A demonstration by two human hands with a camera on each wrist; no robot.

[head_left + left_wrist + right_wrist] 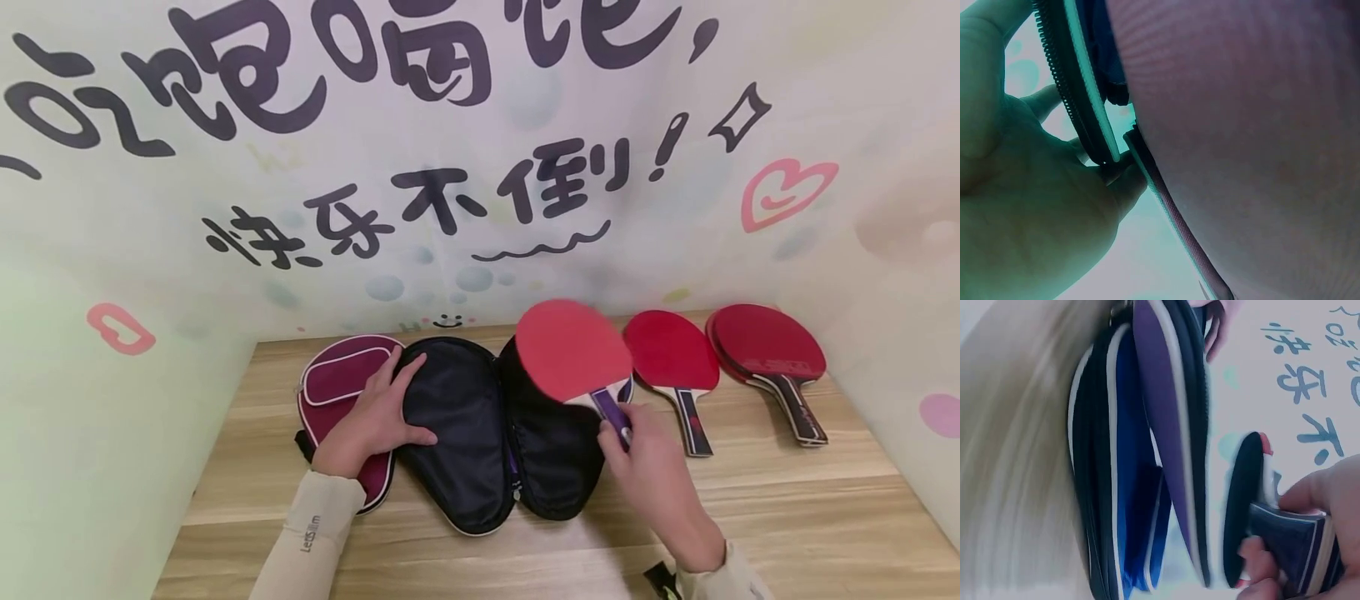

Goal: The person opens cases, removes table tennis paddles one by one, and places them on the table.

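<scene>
The right grip point(651, 475) has its fingers curled round the handle point(613, 415) of a red bat point(573, 354), which is over the far part of the black case's point(453, 433) right half. The left grip point(378, 417) is spread wide, its thumb on the left half, beside the maroon case point(345, 375). It should press lightly so the black case does not slide or fold up. Best to hold only the handle, keep the rubber off the zip pull point(516, 495), and not bump the other bats point(671, 350) to the right.
</scene>
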